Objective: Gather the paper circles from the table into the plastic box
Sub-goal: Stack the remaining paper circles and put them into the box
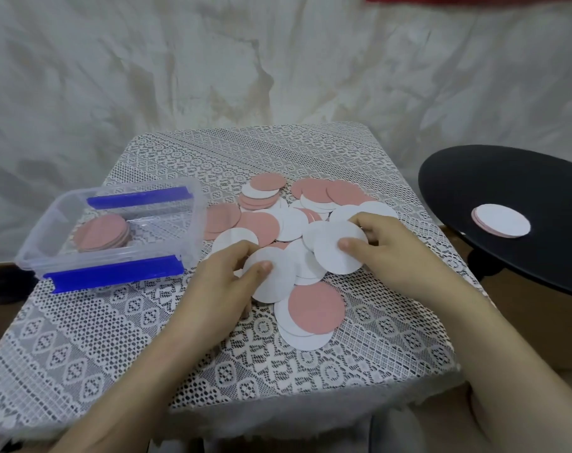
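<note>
Several pink and white paper circles lie scattered in a heap across the middle of the table. A clear plastic box with blue clips stands open at the left, with a stack of pink circles inside it. My left hand pinches a white circle at the heap's near side, thumb on top. My right hand pinches another white circle just to the right. A pink circle rests on white ones nearest to me.
A white lace cloth covers the small table. A black round surface sits off the right edge, holding a small stack of circles with a white one on top. A crumpled white sheet hangs behind.
</note>
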